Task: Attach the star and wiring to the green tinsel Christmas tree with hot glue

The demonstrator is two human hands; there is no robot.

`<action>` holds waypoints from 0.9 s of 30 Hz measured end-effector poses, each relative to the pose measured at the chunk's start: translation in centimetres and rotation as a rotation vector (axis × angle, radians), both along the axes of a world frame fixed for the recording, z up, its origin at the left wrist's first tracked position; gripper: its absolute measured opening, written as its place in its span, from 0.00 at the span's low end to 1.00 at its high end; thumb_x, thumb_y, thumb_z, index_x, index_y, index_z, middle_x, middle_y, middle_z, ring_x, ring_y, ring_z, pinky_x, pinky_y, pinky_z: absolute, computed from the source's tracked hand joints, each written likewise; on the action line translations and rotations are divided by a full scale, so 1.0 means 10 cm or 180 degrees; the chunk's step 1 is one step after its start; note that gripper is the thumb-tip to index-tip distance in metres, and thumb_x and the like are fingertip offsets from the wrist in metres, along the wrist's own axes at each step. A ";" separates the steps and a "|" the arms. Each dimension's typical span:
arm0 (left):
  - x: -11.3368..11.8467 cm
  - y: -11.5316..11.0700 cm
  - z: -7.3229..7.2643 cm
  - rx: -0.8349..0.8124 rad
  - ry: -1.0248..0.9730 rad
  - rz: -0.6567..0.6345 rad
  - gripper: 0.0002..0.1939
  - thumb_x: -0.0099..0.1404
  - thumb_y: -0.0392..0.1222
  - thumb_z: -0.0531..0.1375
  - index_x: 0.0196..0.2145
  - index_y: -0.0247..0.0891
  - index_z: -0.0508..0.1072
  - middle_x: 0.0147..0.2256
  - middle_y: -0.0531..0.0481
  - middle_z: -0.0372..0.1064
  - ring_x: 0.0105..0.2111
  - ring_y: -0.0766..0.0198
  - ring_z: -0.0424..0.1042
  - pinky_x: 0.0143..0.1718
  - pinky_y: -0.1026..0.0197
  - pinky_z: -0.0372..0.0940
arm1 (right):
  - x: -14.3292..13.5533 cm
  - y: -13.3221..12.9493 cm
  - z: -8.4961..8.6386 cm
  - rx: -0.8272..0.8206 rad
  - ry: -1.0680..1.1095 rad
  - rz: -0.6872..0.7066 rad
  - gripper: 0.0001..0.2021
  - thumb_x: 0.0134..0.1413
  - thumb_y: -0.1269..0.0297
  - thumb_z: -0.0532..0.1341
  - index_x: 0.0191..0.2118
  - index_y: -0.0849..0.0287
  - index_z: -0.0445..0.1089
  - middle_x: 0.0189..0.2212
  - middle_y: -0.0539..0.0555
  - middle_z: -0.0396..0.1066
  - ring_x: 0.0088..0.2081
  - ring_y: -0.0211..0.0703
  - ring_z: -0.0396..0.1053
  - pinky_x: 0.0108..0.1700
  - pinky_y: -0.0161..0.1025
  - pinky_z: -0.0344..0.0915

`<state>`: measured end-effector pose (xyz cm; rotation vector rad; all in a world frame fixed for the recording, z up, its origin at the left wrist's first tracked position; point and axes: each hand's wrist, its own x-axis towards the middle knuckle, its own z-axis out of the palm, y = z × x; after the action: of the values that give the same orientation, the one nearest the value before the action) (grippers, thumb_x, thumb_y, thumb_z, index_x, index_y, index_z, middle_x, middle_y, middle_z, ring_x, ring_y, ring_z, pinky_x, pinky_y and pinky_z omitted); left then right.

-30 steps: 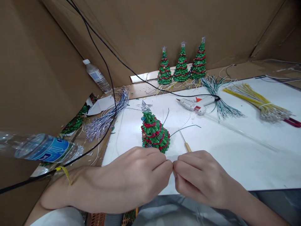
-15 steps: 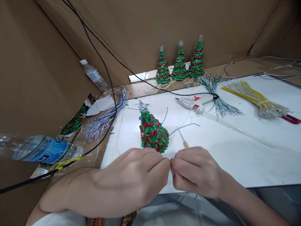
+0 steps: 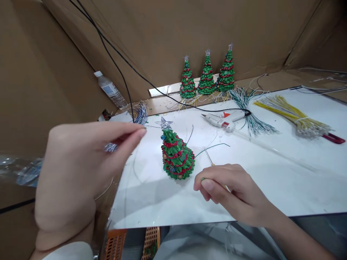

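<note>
My left hand (image 3: pixel 78 169) is raised over the left edge of the white board, thumb and forefinger pinched together. Whatever lies between those fingertips is too fine to make out. Low over the board, my right hand (image 3: pixel 230 191) is closed, with a small green piece (image 3: pixel 203 179) showing between thumb and forefinger. Between the hands stands a green Christmas tree ornament (image 3: pixel 177 159) with red garlands and a clear star (image 3: pixel 166 123) on top. Thin dark and green wires (image 3: pixel 214 146) stick out around it. An awl (image 3: pixel 209 157) lies partly behind my right hand.
Three similar trees (image 3: pixel 207 77) stand along the back cardboard wall. A glue gun (image 3: pixel 221 121), green-white wires (image 3: pixel 253 115) and a yellow wire bundle (image 3: pixel 292 115) lie on the white board (image 3: pixel 271 180). Purple-white wires (image 3: pixel 141 112) and a bottle (image 3: pixel 110 89) are at left. A black cable (image 3: pixel 159 92) crosses over.
My hands were together in front of the tree. My left hand has moved up and left, away from the right, which has turned and shows its pinched fingertips. The tree stays in place.
</note>
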<state>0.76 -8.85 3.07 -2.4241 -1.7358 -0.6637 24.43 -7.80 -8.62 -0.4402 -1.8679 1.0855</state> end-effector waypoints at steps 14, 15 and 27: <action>-0.44 0.97 -0.65 0.0064 0.1204 -0.0001 0.21 0.66 0.39 0.49 0.16 0.34 0.65 0.13 0.62 0.50 0.12 0.78 0.48 0.13 0.73 0.41 | -0.06 0.07 -0.09 -0.3025 0.0830 0.1485 0.15 0.60 0.57 0.56 0.30 0.65 0.67 0.16 0.47 0.63 0.14 0.25 0.55 0.16 0.26 0.50; -0.42 0.91 -0.59 0.0104 0.1207 -0.0059 0.21 0.66 0.39 0.50 0.16 0.34 0.65 0.12 0.62 0.50 0.13 0.78 0.48 0.14 0.72 0.42 | -0.06 0.08 -0.10 -0.3068 0.0857 0.1514 0.15 0.60 0.57 0.56 0.30 0.65 0.67 0.16 0.47 0.63 0.13 0.25 0.55 0.16 0.25 0.50; 0.28 -0.07 -0.19 -0.1039 -0.0157 -0.2096 0.09 0.67 0.35 0.57 0.44 0.40 0.72 0.35 0.52 0.73 0.30 0.72 0.71 0.31 0.73 0.66 | -0.18 0.00 -0.08 -0.3272 0.0464 0.1887 0.18 0.56 0.52 0.60 0.29 0.66 0.68 0.16 0.47 0.64 0.13 0.25 0.56 0.15 0.25 0.52</action>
<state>3.52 -9.58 1.14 -3.2652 -1.0961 -0.5124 22.66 -7.83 -9.39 -0.3451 -1.1945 2.4029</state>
